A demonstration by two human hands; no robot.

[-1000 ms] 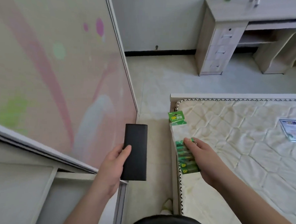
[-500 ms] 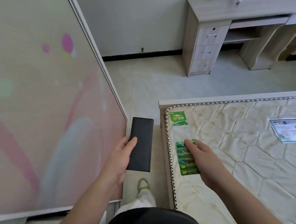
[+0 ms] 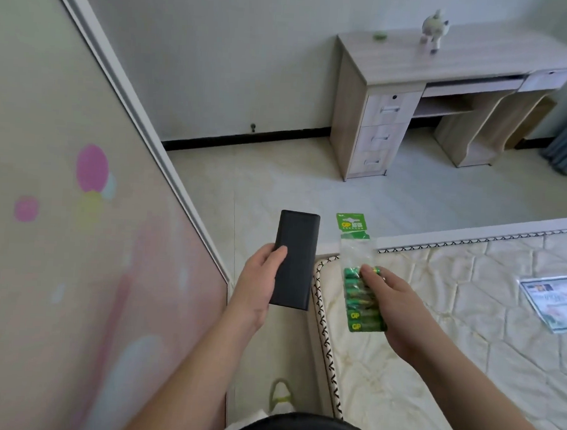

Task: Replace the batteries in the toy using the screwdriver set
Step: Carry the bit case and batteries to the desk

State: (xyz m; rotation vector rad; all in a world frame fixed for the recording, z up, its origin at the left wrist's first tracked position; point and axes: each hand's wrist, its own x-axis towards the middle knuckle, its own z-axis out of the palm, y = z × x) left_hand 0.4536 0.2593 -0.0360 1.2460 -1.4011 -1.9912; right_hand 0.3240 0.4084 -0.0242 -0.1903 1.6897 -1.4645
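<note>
Carrying both loads at once, a battery pack (image 3: 363, 298) is pinched in the right hand (image 3: 390, 306) by fingertips only, and could be dropped if the thin wrapper slips. A black case (image 3: 294, 259) is gripped along its edge by the left hand (image 3: 255, 289); the toy (image 3: 433, 29) stands on the desk (image 3: 464, 65), well beyond both grips.

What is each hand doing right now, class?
Left hand: closed around the black case.
Right hand: gripping the green battery pack above the mattress.
</note>
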